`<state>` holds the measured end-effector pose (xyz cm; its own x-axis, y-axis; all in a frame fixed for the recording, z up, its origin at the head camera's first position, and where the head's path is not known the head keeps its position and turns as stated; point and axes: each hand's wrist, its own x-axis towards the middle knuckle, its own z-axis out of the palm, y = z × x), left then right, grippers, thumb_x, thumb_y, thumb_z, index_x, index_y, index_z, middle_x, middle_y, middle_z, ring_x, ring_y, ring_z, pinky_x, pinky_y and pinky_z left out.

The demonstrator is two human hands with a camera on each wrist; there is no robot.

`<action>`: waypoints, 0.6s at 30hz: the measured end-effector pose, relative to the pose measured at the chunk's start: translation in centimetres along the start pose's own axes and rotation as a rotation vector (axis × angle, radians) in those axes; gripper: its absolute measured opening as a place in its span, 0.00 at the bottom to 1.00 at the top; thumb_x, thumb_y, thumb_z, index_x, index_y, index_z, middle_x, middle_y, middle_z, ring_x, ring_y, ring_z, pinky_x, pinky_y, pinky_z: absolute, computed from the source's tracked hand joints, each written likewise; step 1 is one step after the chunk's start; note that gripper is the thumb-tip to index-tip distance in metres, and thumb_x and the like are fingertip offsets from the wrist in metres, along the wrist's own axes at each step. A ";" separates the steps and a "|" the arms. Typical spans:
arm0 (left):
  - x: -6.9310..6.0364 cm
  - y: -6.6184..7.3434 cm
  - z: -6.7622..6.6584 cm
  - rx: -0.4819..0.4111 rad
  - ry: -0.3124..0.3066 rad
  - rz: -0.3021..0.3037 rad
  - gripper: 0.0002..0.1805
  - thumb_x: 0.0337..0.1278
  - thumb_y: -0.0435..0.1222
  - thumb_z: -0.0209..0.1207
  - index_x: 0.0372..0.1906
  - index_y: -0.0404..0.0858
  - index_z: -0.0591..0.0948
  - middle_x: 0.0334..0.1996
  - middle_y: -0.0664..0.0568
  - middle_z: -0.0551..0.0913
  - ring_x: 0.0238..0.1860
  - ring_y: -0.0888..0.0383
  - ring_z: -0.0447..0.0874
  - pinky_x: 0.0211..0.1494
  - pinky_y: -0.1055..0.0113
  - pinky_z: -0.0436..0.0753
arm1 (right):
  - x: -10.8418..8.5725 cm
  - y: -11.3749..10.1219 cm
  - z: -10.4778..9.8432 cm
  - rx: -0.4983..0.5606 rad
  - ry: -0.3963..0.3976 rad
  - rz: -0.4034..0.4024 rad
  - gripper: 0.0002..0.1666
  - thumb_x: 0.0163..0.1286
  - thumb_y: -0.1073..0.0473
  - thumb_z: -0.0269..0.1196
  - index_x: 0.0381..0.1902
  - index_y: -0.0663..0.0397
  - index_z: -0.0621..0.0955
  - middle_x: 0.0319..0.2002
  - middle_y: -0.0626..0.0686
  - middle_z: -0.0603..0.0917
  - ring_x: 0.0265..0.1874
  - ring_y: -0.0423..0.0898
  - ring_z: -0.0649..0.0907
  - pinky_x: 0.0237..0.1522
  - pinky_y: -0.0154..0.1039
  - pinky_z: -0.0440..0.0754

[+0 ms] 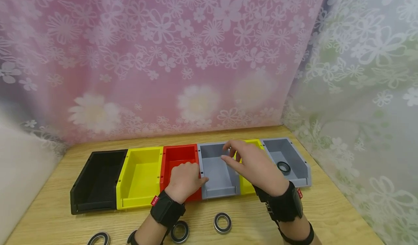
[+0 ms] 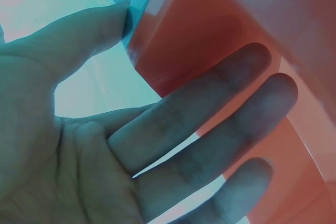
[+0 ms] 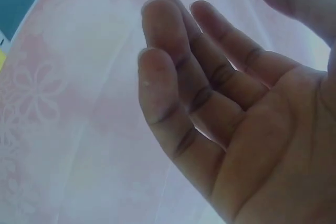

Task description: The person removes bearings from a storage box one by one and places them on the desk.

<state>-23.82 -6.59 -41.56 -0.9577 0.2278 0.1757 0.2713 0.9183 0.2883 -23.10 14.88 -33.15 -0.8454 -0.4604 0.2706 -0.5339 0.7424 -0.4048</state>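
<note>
Red bin [image 1: 179,153], left hand [image 1: 184,179] at it, right hand [image 1: 256,164] above yellow bin [image 1: 247,186] — both hands loose-fingered

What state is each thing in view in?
Left hand: fingers extended, nothing visibly held.
Right hand: fingers bent, nothing held.
Six bins: upright, open-topped, side by side.
One bearing: inside the rightmost gray bin.
Four other bearings: on the table, one mostly hidden.

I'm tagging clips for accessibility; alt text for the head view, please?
Left hand at the red bin, empty right hand raised farther right, over a row of six bins. A bearing lies in the rightmost gray bin, others on the wooden table.
</note>
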 end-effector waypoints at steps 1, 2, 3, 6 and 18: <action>0.0 0.0 0.0 0.001 -0.003 -0.002 0.28 0.51 0.48 0.77 0.12 0.42 0.71 0.09 0.55 0.59 0.12 0.58 0.62 0.17 0.70 0.61 | -0.1 0.2 -0.2 0.002 0.011 0.002 0.14 0.73 0.49 0.67 0.51 0.47 0.81 0.32 0.41 0.81 0.27 0.37 0.77 0.30 0.35 0.79; 0.1 0.0 0.0 0.001 -0.004 -0.004 0.28 0.51 0.48 0.77 0.12 0.42 0.72 0.09 0.55 0.59 0.12 0.58 0.62 0.17 0.70 0.61 | -0.1 0.5 -0.3 0.000 0.021 0.006 0.14 0.74 0.48 0.67 0.52 0.46 0.81 0.33 0.42 0.81 0.28 0.38 0.78 0.30 0.36 0.79; 0.1 0.0 0.1 -0.002 -0.006 -0.007 0.28 0.51 0.48 0.77 0.12 0.42 0.72 0.09 0.55 0.60 0.12 0.58 0.63 0.17 0.69 0.61 | -0.2 0.7 -0.5 -0.001 0.028 0.015 0.15 0.74 0.48 0.67 0.52 0.46 0.81 0.33 0.42 0.82 0.29 0.38 0.78 0.31 0.36 0.79; 0.1 0.0 0.0 -0.010 -0.001 -0.010 0.28 0.51 0.48 0.77 0.13 0.42 0.72 0.09 0.54 0.61 0.13 0.57 0.63 0.17 0.69 0.62 | -0.1 1.5 -1.0 -0.012 0.054 0.037 0.15 0.75 0.49 0.66 0.54 0.47 0.82 0.33 0.43 0.83 0.32 0.40 0.80 0.34 0.38 0.80; -0.1 0.3 0.0 0.025 0.005 -0.009 0.28 0.53 0.48 0.76 0.12 0.41 0.72 0.09 0.54 0.60 0.12 0.57 0.63 0.17 0.69 0.62 | -0.7 4.9 -3.0 -0.034 0.056 0.162 0.20 0.78 0.48 0.61 0.60 0.53 0.80 0.38 0.50 0.85 0.29 0.43 0.80 0.31 0.41 0.79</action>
<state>-23.60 -6.36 -41.49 -0.9595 0.2184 0.1782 0.2606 0.9280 0.2661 -25.14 20.33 -32.69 -0.9177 -0.3064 0.2530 -0.3893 0.8211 -0.4175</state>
